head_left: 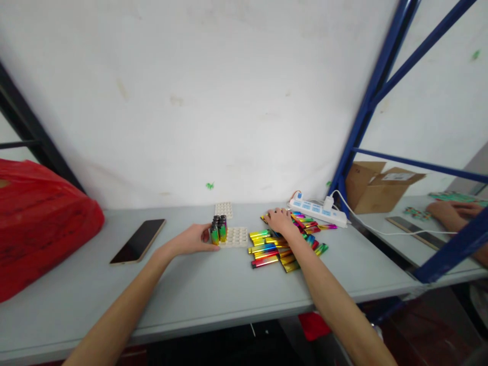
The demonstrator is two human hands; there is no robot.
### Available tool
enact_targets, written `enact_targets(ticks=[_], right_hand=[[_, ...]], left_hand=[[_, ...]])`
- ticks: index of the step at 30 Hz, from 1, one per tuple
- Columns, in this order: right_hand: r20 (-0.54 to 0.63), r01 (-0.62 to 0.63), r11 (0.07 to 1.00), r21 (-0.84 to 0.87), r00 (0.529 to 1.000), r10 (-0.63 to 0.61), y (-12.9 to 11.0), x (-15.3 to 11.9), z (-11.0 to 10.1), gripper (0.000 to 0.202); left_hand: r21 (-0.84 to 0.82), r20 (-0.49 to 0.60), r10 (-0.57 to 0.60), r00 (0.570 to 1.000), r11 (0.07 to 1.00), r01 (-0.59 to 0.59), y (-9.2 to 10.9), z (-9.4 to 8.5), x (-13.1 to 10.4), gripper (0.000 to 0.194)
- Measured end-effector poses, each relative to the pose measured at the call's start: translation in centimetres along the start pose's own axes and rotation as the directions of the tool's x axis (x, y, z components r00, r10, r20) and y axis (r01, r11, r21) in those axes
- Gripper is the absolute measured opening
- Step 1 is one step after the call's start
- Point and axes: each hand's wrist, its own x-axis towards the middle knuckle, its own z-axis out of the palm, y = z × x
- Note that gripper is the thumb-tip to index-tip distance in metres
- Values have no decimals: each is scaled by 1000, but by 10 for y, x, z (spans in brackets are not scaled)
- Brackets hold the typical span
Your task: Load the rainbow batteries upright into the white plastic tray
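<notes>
Left hand [196, 240]: fingers curled loosely beside the upright sticks, thumb touching the nearest one; cannot tell whether it grips.
Right hand [280, 222]: palm down, fingers spread flat on the far end of the loose pile; not clamped on any single piece.
Upright sticks [219, 229]: rainbow-foil bodies with dark tops, standing in the left end of the near tray; roughly eight, exact count blurred.
Near tray [235, 237]: one, white, gridded with round holes, most holes vacant.
Far tray [223, 209]: one, same kind, lying behind the near one, close to the wall.
Loose pile [274, 250]: about fifteen or more foil sticks lying flat on the bench [190, 284], just right of the near tray.
Phone [138, 240]: one, screen dark, left of the left hand, well apart.
Red bag [38, 218]: one, far left.
Power strip [317, 209]: one, white, behind the pile, plug and cord attached.
Cardboard box [375, 185]: one, open, on the neighbouring bench past the blue frame [366, 112].
Another person's hand [446, 213]: far right, resting there.
</notes>
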Motion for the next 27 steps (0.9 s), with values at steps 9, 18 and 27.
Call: enact_targets(ticks=[9,18,27], right_hand=[[-4,149,978,144,989,-150,-16,1,-2,47],[-82,84,368,926,996,-22,-39,4,-12,39],[318,-319,-509,799,944,-92,-54,-3,-19,54]], left_hand=[[-54,4,-4,1000,999,4,3,-1,-1,54],[-17,9,1,1000,1000,-1,4,-1,-2,55],[-36,-19,0,1000,999,0,-1,2,1,61]])
